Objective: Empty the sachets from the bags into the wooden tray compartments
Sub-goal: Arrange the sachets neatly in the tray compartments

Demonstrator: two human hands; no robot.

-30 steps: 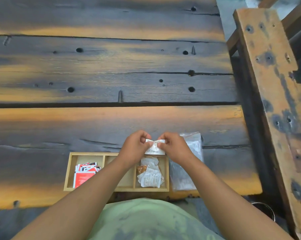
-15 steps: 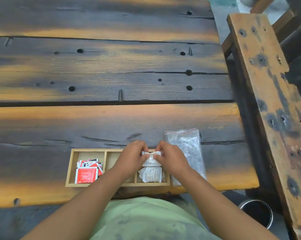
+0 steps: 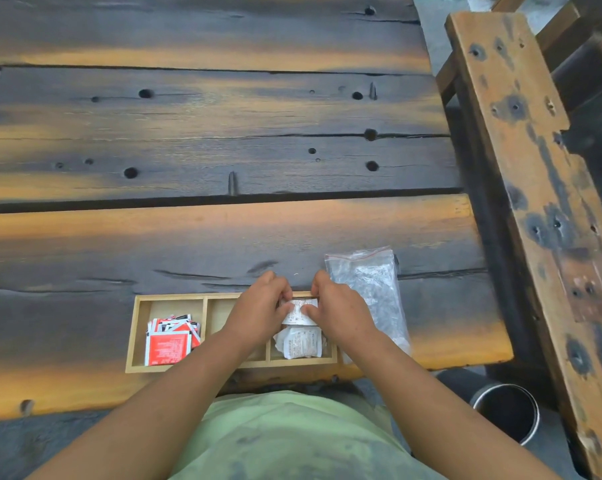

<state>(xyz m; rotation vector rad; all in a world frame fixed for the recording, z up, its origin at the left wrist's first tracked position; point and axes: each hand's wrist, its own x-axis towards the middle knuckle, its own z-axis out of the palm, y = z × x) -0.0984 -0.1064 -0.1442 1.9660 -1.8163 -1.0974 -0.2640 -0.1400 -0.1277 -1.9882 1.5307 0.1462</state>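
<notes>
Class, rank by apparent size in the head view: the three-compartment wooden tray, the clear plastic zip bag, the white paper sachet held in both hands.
1. three-compartment wooden tray
2. clear plastic zip bag
3. white paper sachet
Similar nearness, so ranking holds.

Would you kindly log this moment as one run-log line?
left hand pinches white sachet | right hand pinches it too | over wooden tray right compartment | plastic bag beside tray

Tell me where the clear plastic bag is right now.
Head view: the clear plastic bag lies flat on the wooden table, right of the wooden tray, partly behind the right hand that pinches a white sachet.
</notes>
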